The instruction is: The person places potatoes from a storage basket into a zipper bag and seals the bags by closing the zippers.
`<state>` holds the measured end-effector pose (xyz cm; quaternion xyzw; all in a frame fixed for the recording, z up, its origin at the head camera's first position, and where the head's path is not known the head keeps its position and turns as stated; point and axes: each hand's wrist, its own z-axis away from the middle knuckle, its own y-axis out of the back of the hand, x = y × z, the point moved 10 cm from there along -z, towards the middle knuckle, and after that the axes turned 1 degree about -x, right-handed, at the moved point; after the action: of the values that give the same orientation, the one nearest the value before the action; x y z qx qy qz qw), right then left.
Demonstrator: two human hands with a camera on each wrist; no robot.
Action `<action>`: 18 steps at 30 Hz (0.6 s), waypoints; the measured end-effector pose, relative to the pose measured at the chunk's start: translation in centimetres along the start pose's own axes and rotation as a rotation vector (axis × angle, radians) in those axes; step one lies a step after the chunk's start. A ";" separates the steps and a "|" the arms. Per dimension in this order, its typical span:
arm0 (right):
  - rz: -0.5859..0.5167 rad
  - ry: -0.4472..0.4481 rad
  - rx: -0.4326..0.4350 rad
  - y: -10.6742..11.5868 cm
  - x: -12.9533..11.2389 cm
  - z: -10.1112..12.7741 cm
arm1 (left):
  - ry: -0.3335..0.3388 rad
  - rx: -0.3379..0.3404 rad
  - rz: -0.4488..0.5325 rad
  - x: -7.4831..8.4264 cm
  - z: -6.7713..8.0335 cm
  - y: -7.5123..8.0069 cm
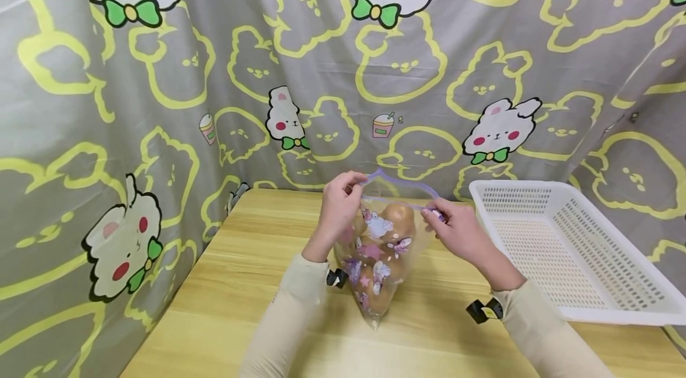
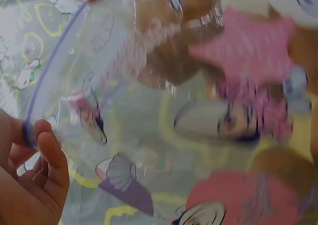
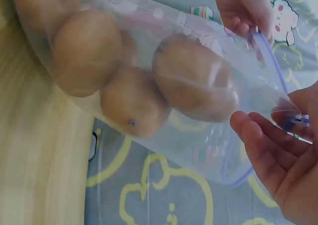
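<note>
A clear zip bag [image 1: 379, 250], printed with pink stars and shells, hangs over the table with several smooth brown oval things [image 3: 194, 78] inside. Its purple zip edge [image 1: 399, 178] spreads into a wide mouth between the two hands. My left hand [image 1: 343, 196] pinches the left end of that edge between thumb and fingers, as the left wrist view also shows. At the opposite end, my right hand [image 1: 458, 229] grips the rim by a small purple piece [image 1: 436, 215]. In the right wrist view the brown things lie toward the bag's bottom and middle.
A white perforated plastic basket [image 1: 576, 247] stands at the right of the wooden table [image 1: 225, 306]. Behind and to the left hangs a grey curtain [image 1: 321, 68] with yellow outlines and white rabbits, close to the table's back edge.
</note>
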<state>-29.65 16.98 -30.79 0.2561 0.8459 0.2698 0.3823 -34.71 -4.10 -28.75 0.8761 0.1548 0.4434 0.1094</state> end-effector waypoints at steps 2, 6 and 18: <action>-0.004 0.006 0.008 0.5 0.1 -0.3 | -0.071 -0.024 -0.086 0.7 -0.2 0.0; -0.001 0.011 0.020 1.3 0.5 -0.7 | -0.223 -0.058 -0.233 2.0 -0.1 0.1; 0.011 0.050 0.067 2.9 1.5 -1.3 | -0.644 -0.099 -0.550 4.5 0.8 0.1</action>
<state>-30.90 19.69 -28.96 0.2663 0.8624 0.2499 0.3507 -31.55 -2.54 -25.79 0.8895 0.3192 0.1081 0.3086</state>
